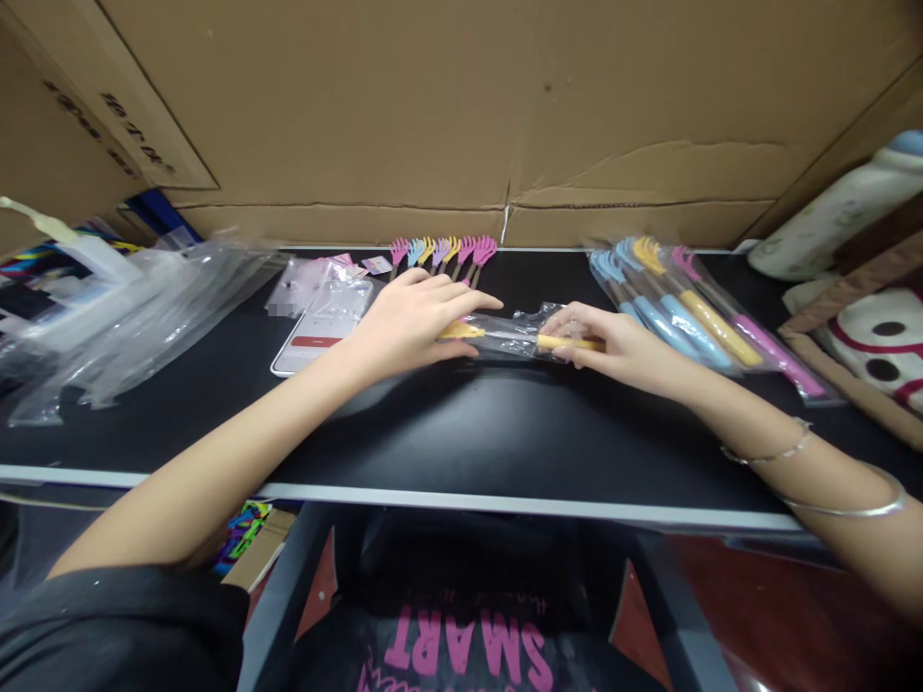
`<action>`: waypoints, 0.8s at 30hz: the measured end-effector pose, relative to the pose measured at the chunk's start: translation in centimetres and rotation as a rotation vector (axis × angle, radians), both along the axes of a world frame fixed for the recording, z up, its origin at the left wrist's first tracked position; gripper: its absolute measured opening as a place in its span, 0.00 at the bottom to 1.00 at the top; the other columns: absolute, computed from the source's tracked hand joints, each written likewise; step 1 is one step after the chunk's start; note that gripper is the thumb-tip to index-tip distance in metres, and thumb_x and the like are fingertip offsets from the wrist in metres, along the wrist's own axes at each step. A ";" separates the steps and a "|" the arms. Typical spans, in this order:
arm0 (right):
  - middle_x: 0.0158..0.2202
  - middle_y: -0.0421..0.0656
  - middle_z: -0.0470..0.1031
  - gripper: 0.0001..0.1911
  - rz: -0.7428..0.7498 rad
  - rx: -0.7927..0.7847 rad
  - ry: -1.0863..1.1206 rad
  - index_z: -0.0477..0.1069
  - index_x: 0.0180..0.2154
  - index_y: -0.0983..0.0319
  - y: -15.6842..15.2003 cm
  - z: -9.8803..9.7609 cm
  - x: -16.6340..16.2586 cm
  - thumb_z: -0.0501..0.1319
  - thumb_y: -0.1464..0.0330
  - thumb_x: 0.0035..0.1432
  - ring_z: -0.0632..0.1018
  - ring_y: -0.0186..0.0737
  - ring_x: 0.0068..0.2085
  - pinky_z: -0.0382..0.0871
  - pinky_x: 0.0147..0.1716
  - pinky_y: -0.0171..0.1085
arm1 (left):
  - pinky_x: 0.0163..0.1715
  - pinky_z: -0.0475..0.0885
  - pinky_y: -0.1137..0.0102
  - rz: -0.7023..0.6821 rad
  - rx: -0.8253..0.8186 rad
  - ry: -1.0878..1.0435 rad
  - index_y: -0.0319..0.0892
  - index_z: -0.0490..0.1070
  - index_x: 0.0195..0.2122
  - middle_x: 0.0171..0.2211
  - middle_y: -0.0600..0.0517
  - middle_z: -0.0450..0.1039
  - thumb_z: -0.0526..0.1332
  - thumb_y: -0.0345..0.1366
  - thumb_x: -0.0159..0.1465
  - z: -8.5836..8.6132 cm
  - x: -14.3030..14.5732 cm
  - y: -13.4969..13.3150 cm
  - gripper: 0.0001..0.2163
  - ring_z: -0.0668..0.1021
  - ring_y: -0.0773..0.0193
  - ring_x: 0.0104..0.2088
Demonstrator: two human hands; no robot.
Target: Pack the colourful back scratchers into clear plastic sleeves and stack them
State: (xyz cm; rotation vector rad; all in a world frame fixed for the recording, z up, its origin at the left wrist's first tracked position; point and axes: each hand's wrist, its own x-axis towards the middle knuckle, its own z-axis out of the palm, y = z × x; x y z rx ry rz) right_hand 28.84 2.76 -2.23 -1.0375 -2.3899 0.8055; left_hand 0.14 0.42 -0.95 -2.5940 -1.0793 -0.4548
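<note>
Item: 1 yellow scratcher [509, 335], lying crosswise just above the middle of the black table [433, 432], with 1 clear bag [537, 315] about its shaft and bunched near the handle. Left hand [408, 317]: curved over the yellow head, fingers and thumb at either side; whether they press on it, cannot tell. Right hand [612, 346]: closed in a narrow pinch on the yellow handle. Step in hand, as judged: fitting scratcher and bag together; how far the bag covers it is unclear. Next move, as judged, calls for a steady handle at right and a light guiding touch at left, lest the thin plastic snag. Adjoining stock: about 7 loose scratchers [440, 252] at back; at least 4 bagged scratchers [688, 322] at right; clear bags, piled [144, 336], at left; 1 phone [307, 358] beside the left hand.
</note>
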 end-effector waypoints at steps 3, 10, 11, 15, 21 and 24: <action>0.38 0.44 0.79 0.18 -0.022 0.035 -0.005 0.71 0.42 0.58 0.2 0.2 0.2 0.60 0.51 0.60 0.79 0.41 0.35 0.71 0.38 0.39 | 0.48 0.63 0.65 0.045 -0.025 0.028 0.46 0.67 0.58 0.52 0.48 0.76 0.63 0.48 0.65 0.5 -0.9 0.3 0.22 0.76 0.55 0.52; 0.40 0.45 0.80 0.18 -0.059 0.098 -0.019 0.73 0.42 0.58 0.4 0.5 0.7 0.60 0.52 0.58 0.79 0.44 0.38 0.72 0.40 0.41 | 0.43 0.65 0.68 0.126 -0.106 -0.014 0.48 0.70 0.54 0.48 0.50 0.78 0.62 0.49 0.65 1.1 -1.7 0.5 0.20 0.78 0.57 0.48; 0.39 0.45 0.80 0.18 -0.052 0.109 -0.004 0.74 0.42 0.59 0.4 0.5 0.6 0.61 0.52 0.58 0.79 0.43 0.37 0.72 0.39 0.40 | 0.42 0.66 0.69 0.114 -0.122 -0.024 0.47 0.70 0.54 0.48 0.50 0.77 0.63 0.48 0.65 1.1 -1.6 0.5 0.19 0.78 0.57 0.47; 0.36 0.44 0.79 0.18 -0.074 0.173 0.002 0.75 0.39 0.60 0.5 0.5 0.5 0.62 0.53 0.56 0.76 0.39 0.31 0.69 0.31 0.38 | 0.43 0.66 0.70 0.022 -0.157 -0.080 0.45 0.70 0.54 0.48 0.49 0.76 0.64 0.45 0.64 0.8 -1.5 0.9 0.19 0.77 0.57 0.48; 0.37 0.44 0.80 0.17 -0.097 0.216 0.034 0.75 0.38 0.59 0.5 0.5 0.6 0.63 0.53 0.54 0.77 0.39 0.32 0.69 0.32 0.38 | 0.44 0.67 0.68 -0.044 -0.122 -0.132 0.44 0.71 0.53 0.46 0.48 0.77 0.63 0.44 0.66 0.5 -1.6 1.4 0.17 0.76 0.57 0.46; 0.37 0.44 0.80 0.17 -0.103 0.249 0.031 0.75 0.37 0.59 0.3 0.5 0.6 0.63 0.52 0.55 0.79 0.42 0.35 0.70 0.34 0.39 | 0.44 0.67 0.67 -0.069 -0.111 -0.116 0.44 0.71 0.53 0.46 0.48 0.77 0.63 0.45 0.65 0.2 -1.4 1.4 0.17 0.76 0.57 0.45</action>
